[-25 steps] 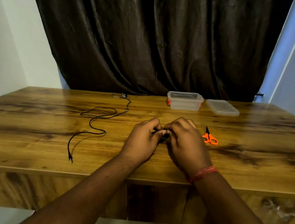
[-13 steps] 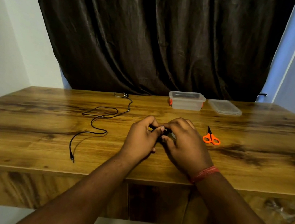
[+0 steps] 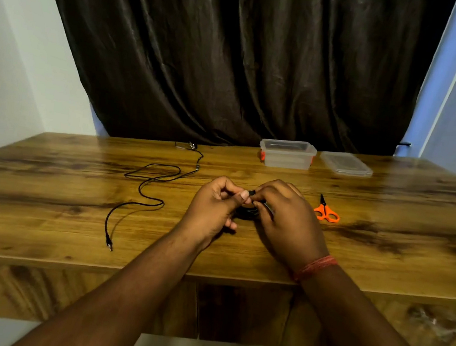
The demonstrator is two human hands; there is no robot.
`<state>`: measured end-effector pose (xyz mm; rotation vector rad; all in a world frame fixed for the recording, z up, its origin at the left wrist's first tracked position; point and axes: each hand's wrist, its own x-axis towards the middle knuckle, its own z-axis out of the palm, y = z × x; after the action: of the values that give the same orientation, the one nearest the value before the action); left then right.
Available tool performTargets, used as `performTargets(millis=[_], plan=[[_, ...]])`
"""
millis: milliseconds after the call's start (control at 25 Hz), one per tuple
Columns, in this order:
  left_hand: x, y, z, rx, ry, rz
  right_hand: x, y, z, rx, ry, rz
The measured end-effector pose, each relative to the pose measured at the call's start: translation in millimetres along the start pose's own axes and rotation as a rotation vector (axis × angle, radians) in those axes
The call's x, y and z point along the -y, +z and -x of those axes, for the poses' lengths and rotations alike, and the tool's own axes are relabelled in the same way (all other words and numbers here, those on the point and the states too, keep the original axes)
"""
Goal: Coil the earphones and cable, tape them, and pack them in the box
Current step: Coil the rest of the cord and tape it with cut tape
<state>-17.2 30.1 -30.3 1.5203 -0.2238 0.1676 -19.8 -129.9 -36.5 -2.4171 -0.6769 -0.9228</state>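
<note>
My left hand (image 3: 213,206) and my right hand (image 3: 287,219) meet over the middle of the wooden table (image 3: 385,253). Between them is a small black roll (image 3: 247,212), mostly hidden by the fingers; it looks like tape, though I cannot rule out a coiled cable. Both thumbs and forefingers pinch at its top edge. The black earphones (image 3: 145,187) lie uncoiled to the left, plug (image 3: 109,244) near the front edge, earbuds at the back by the curtain. The clear plastic box (image 3: 287,159) stands open at the back.
The box's clear lid (image 3: 345,163) lies flat to the right of the box. Small orange scissors (image 3: 326,213) lie just right of my right hand. A dark curtain hangs behind the table, and a grey surface sits below the front edge.
Both hands have lifted slightly off the table with the black roll, and my fingers have shifted from covering it to pinching at its top edge. The earphones have not moved.
</note>
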Motion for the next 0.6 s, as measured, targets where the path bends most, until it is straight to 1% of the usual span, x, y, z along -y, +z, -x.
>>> performTargets(millis=[240,600], plan=[[1.3,-0.1,-2.7,-0.008,-0.044,0.069,1.7,0.0,-0.5,-0.010,-0.031,0.030],[-0.7,1.1,-1.8,-0.012,-0.071,0.052,4.5,-0.3,-0.6,0.030,-0.099,0.155]])
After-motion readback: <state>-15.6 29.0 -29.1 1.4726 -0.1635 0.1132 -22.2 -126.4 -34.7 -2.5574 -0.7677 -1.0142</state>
